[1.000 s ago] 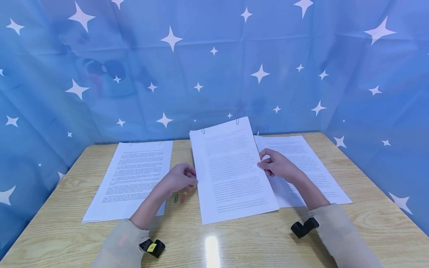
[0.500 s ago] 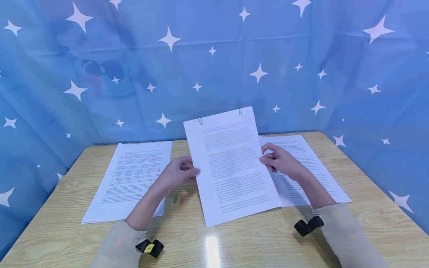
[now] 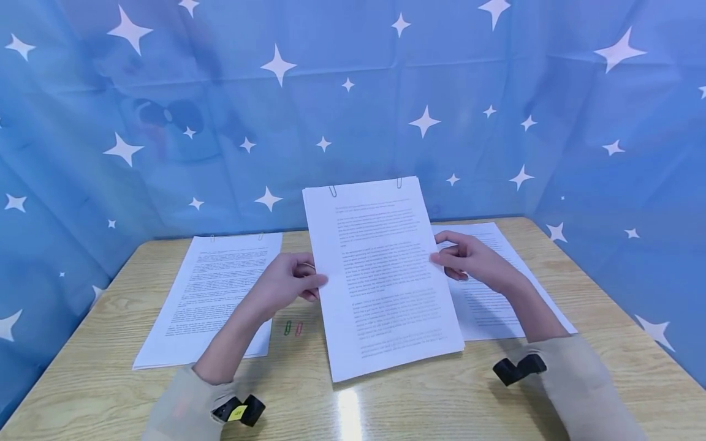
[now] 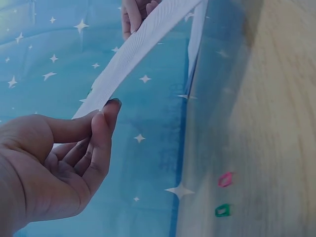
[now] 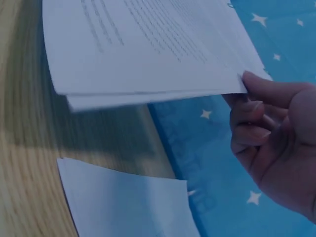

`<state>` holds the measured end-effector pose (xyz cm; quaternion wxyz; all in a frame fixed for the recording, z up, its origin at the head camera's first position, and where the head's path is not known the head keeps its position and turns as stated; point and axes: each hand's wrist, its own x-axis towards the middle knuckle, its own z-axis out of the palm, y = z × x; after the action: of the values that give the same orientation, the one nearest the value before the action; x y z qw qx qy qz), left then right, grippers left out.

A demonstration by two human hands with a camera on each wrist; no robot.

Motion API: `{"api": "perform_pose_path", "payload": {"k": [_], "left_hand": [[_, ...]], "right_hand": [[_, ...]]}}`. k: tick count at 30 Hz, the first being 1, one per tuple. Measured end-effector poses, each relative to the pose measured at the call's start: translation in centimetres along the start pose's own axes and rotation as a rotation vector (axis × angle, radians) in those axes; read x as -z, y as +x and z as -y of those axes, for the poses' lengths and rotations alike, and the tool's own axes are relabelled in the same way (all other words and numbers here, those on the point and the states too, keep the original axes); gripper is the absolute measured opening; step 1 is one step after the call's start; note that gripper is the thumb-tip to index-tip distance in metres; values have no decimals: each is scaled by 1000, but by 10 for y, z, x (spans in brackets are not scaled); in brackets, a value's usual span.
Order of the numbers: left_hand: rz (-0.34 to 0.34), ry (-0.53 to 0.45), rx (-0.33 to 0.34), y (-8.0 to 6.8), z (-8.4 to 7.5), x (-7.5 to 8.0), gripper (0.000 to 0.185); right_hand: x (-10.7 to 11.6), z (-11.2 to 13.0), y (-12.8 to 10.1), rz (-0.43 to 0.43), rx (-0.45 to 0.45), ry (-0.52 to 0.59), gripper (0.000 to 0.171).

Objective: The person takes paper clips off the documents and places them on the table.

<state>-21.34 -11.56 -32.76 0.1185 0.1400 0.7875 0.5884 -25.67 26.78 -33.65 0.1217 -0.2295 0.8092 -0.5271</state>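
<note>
A stack of printed paper sheets (image 3: 386, 275), with a paper clip (image 3: 333, 191) and a second paper clip (image 3: 399, 183) on its top edge, is held up tilted above the table. My left hand (image 3: 289, 282) pinches its left edge between thumb and fingers. On the opposite edge my right hand (image 3: 477, 260) pinches the sheets, the thumb on the printed face. In the right wrist view the lower edges of the held sheets (image 5: 148, 64) stand slightly apart. A green paper clip (image 3: 287, 328) and a pink paper clip (image 3: 299, 329) lie on the table below my left hand.
Another clipped stack of printed sheets (image 3: 220, 288) lies on the wooden table (image 3: 88, 367) at the left. More printed paper (image 3: 491, 312) lies at the right, partly covered by the held stack and right hand. A blue star-patterned curtain (image 3: 353, 122) hangs behind the table.
Both hands have raised the clipped stack higher off the table and tilted its face toward me. Since half a second ago its top edge has levelled somewhat, and the right hand has shifted right.
</note>
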Motion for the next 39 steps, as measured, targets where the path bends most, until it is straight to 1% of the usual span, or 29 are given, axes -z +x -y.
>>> {"api": "perform_pose_path", "payload": {"k": [6,10,13,16,20,24,27,32,36,39], "left_hand": [[20,22,-21,-4,-6,3,29],[44,44,-40,-5,-8,3,28],[62,62,-56,-6,-9,4,28],[51,94,-78,-7,-12,5,26],[-12,135,-124,-9,-16,9,12],[-78,150,-196,-11,-22,12,20],[-128,155,-248,-12,-26,14,20],[-219,150,-326,-15,-33,14,22],[-274,139,-409,-18,-37,14,21],[-308,151,-474,-20,-39,14,20]], "right_hand": [[2,9,-4,-6,18,7,26],[3,13,-8,25,19,-22,31],[3,14,-9,57,24,-47,32],[2,13,-9,76,46,-52,30],[-2,13,-6,72,90,-49,27],[-8,12,-4,67,113,-56,18],[-13,12,-2,60,123,-69,14],[-19,12,0,31,142,-86,18],[-23,13,1,10,162,-101,21],[-25,13,2,5,184,-105,22]]}}
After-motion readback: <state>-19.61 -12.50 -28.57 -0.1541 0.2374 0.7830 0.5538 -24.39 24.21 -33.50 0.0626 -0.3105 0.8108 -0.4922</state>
